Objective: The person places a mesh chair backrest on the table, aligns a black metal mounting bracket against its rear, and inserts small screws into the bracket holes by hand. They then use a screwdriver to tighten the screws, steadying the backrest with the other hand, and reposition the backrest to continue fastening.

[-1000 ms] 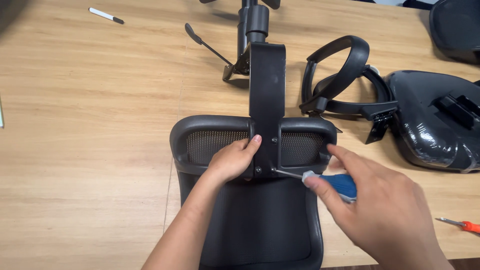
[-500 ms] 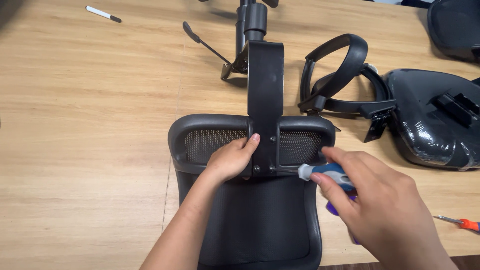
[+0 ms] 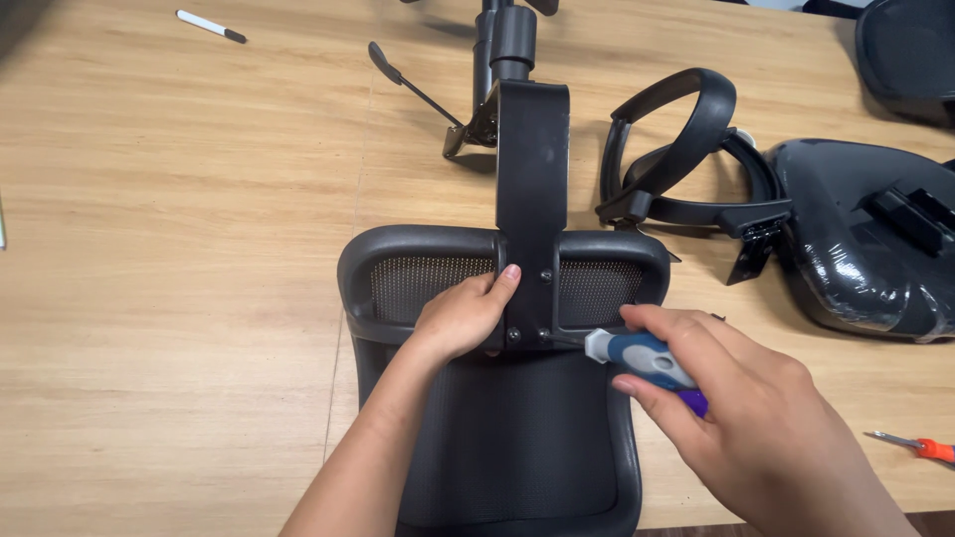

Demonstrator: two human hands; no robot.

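Head view: black mesh chair back (image 3: 517,438) steadied by left hand (image 3: 460,316), right hand (image 3: 756,428) gripping blue-grey screwdriver (image 3: 637,358).

Far up-left of the hands, a white marker (image 3: 210,26) is lying on the wooden table (image 3: 169,249). Right of them, black armrests (image 3: 686,159) and a wrapped seat (image 3: 875,244) are resting; an orange-handled screwdriver (image 3: 920,447) is lying lower right.

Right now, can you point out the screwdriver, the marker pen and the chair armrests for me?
screwdriver (image 3: 642,356), head view, on its blue and grey handle.
marker pen (image 3: 207,25), head view, on its white barrel.
chair armrests (image 3: 686,134), head view, on the upper black loop.
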